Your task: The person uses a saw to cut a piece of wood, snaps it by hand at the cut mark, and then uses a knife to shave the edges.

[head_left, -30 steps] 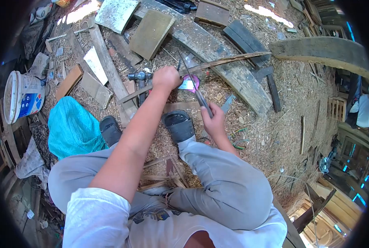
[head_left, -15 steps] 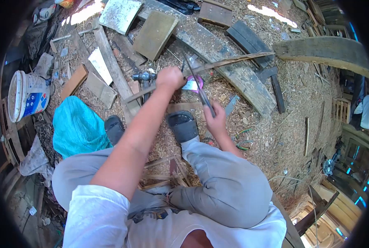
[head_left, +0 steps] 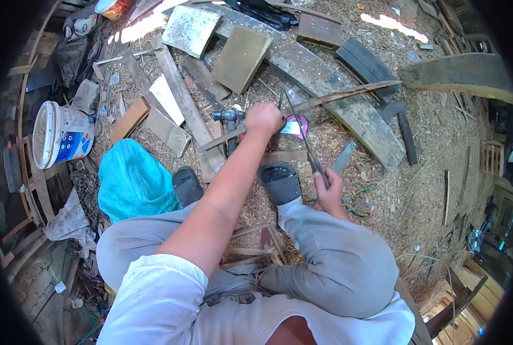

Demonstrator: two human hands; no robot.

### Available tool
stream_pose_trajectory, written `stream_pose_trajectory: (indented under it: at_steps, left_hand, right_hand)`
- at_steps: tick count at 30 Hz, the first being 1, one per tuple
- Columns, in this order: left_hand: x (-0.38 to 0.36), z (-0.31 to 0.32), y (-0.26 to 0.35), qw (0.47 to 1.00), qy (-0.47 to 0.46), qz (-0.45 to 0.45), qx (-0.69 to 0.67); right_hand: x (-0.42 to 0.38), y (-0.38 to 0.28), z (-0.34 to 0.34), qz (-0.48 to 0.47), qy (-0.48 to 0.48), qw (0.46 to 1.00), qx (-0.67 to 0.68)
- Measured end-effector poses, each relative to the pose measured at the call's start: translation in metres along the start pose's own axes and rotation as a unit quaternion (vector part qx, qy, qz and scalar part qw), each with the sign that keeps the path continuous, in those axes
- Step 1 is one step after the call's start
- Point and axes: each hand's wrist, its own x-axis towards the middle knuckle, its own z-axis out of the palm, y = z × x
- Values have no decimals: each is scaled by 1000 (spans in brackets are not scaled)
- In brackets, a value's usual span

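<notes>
My left hand point(head_left: 265, 119) is wrapped round a long thin wooden strip point(head_left: 340, 95) that lies slantwise across the litter of boards. In my right hand point(head_left: 329, 190) is the dark handle of a long blade point(head_left: 298, 122), which points up and away and crosses the strip just right of my left hand. A hammer point(head_left: 229, 115) lies beside my left hand. Beyond the blade is a pink round object point(head_left: 294, 126) on the ground. A flat grey-blue blade point(head_left: 343, 157) lies near my right hand.
A white bucket point(head_left: 52, 135) and a teal sack point(head_left: 131, 181) stand at the left. A thick plank point(head_left: 308, 66), wood blocks point(head_left: 241, 59) and a black beam point(head_left: 367, 68) lie ahead. At the right is a curved timber point(head_left: 460, 75). Shavings cover the ground.
The whole view has shifted, so things appear further right. The blade in my right hand stands at a slightly different angle and has slid lower along the strip. Both hands keep their hold.
</notes>
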Motion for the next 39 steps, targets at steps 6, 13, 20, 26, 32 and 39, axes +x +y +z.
stream_pose_trajectory:
  at_steps: [6, 13, 20, 26, 32, 39]
  left_hand:
    - [-5, -3, 6, 1000, -23, 17, -3]
    - [-1, 3, 3, 1000, -1, 8, 7]
    - [1, 5, 2, 1000, 10, 13, 11]
    - [-1, 1, 3, 1000, -8, 0, -5]
    - [3, 6, 1, 1000, 11, 8, 13]
    - [-1, -3, 2, 1000, 2, 8, 9]
  right_hand:
    - [78, 0, 26, -43, 16, 999, -7]
    - [26, -6, 4, -42, 23, 994, -96]
    - [37, -6, 12, -100, 41, 992, -61]
    - [60, -11, 26, -75, 29, 994, -80]
    - [43, 8, 21, -125, 52, 990, -23]
    - [88, -24, 35, -81, 16, 995, -56]
